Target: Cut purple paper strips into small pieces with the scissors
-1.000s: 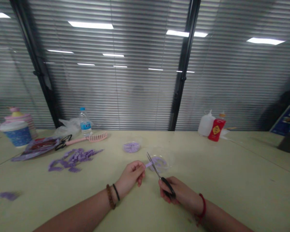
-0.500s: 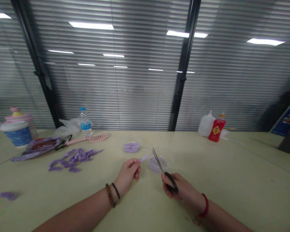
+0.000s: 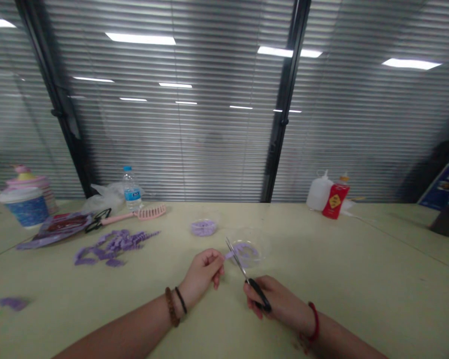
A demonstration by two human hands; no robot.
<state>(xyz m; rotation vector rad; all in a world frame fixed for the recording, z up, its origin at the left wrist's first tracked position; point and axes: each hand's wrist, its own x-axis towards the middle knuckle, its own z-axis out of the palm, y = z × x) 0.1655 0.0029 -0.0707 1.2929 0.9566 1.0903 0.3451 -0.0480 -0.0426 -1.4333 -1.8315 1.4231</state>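
A left hand (image 3: 204, 271) pinches a short, thin pale-purple strip (image 3: 230, 255) between thumb and fingertips above the pale yellow-green table (image 3: 359, 279), just in front of a clear round plastic dish (image 3: 261, 243) of purple bits. The right hand (image 3: 275, 301), fingers curled through the handle loops, lays slim black-handled steel scissors (image 3: 243, 271) across the strip. A clean cut likely needs the strip held taut and the blades square to it.

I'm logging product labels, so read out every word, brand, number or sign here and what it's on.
Nothing reads clearly.
water bottle: blue label, too blurred.
red bottle: yellow diamond sign, too small.
blue board, far right: blurred.
scissors in the right hand, purple strip in the left hand: no print shows.
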